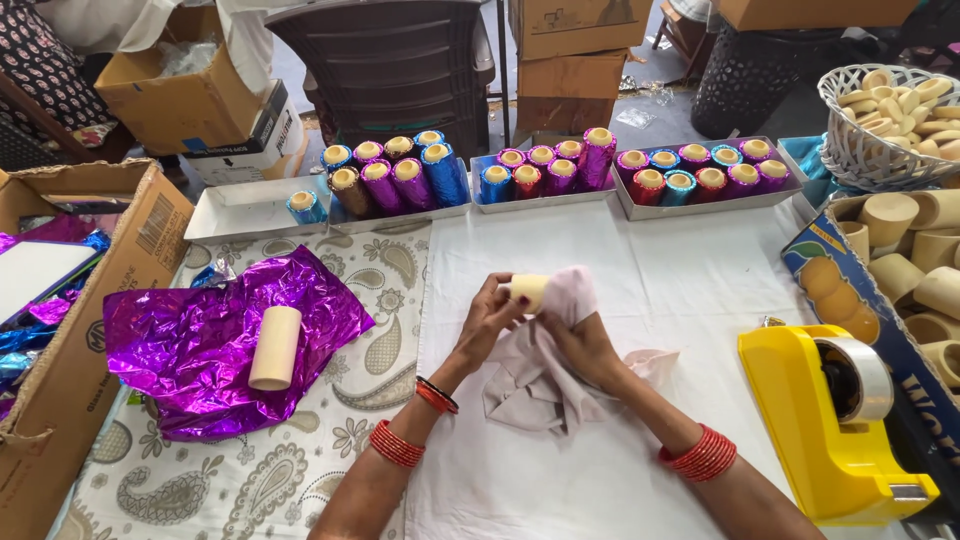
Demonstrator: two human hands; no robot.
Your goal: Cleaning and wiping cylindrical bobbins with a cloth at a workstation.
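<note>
At the far left an open cardboard box holds more foil scraps, and beside it a crumpled sheet of purple foil lies spread on the patterned cloth with a bare cream tube resting on it, seemingly laid ready for wrapping. Toward the middle, the left hand pinches one end of a short cream cylinder between its fingertips, steadying it above the table, while the right hand is closed around a pale pink cloth and presses a fold of it against the cylinder's other end, as if wiping it. The cylinder looks smooth, matte and unwrapped, partly hidden by the cloth. Behind the hands, white trays hold rows of finished rolls in purple, blue and pink foil, standing upright. At the right sit a yellow tape dispenser, a box of bare tubes and a white basket with more.
</note>
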